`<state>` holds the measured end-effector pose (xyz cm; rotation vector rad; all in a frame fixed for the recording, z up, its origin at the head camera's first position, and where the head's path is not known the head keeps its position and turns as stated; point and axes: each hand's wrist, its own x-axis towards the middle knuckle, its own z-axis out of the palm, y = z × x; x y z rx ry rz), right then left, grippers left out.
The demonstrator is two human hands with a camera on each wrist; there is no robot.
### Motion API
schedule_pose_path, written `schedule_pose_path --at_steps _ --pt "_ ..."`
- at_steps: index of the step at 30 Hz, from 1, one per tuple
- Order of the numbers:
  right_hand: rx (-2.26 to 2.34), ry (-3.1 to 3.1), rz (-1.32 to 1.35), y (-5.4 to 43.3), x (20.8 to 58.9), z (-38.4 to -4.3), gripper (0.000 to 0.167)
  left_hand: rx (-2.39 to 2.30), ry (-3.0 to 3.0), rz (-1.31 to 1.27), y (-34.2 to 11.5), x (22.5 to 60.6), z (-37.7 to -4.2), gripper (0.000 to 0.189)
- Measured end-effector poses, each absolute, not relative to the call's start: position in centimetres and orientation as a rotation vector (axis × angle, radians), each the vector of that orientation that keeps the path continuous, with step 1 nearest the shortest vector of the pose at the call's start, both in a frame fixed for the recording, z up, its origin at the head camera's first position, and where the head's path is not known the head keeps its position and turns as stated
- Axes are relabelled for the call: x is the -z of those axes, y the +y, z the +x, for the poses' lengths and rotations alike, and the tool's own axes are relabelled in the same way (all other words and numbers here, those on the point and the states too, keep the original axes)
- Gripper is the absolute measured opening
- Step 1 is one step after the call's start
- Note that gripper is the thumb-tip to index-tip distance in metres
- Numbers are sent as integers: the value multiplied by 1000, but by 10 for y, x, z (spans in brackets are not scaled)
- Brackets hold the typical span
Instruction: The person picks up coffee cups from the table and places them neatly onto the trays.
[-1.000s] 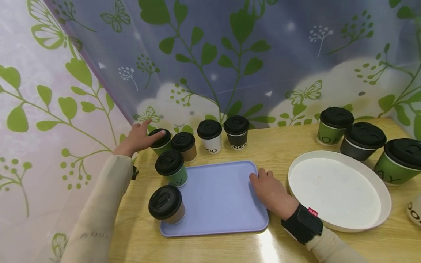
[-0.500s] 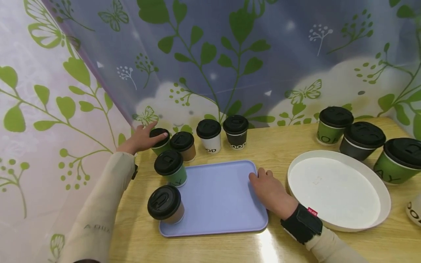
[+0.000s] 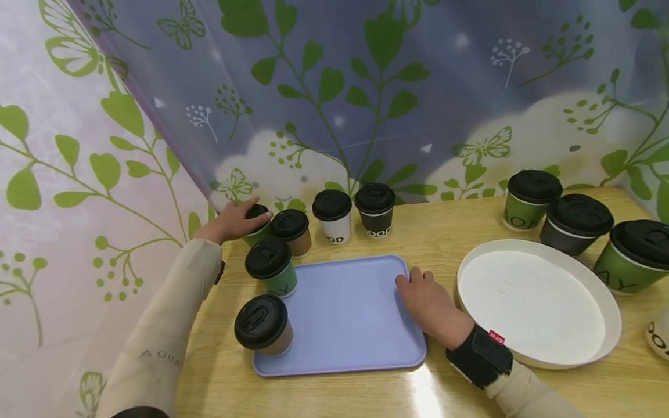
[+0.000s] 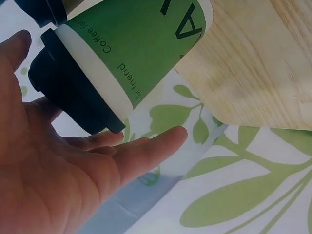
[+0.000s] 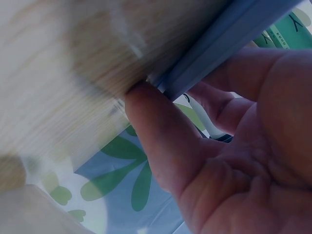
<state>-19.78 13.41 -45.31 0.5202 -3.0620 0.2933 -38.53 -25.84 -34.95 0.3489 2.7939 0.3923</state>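
My left hand (image 3: 227, 222) reaches over the black lid of a green paper cup (image 3: 258, 235) at the back left. In the left wrist view, the fingers of that hand (image 4: 63, 165) are spread around the lid of the green cup (image 4: 131, 48), not closed on it. My right hand (image 3: 431, 305) holds the right rim of a lavender tray (image 3: 350, 313); the right wrist view shows the tray's edge (image 5: 209, 51) between thumb and fingers. A teal cup (image 3: 272, 267) and a brown cup (image 3: 263, 325) stand at the tray's left side.
A smaller brown cup (image 3: 291, 232), a white cup (image 3: 333, 216) and a black cup (image 3: 375, 210) stand behind the tray. A round white tray (image 3: 538, 302) lies at right, with more lidded cups beyond, including a dark grey one (image 3: 575, 223). Patterned cloth (image 3: 334, 104) hangs behind the table.
My left hand has shifted slightly right and lower, closer around the green cup's lid. My right hand and the lavender tray have stayed put.
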Motion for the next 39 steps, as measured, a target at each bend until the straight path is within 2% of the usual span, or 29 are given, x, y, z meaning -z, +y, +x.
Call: schedule_pose_path --at_steps 39 --pt "-288 -3048 531 134 456 -198 11 -475 2869 466 -257 353 -382 77"
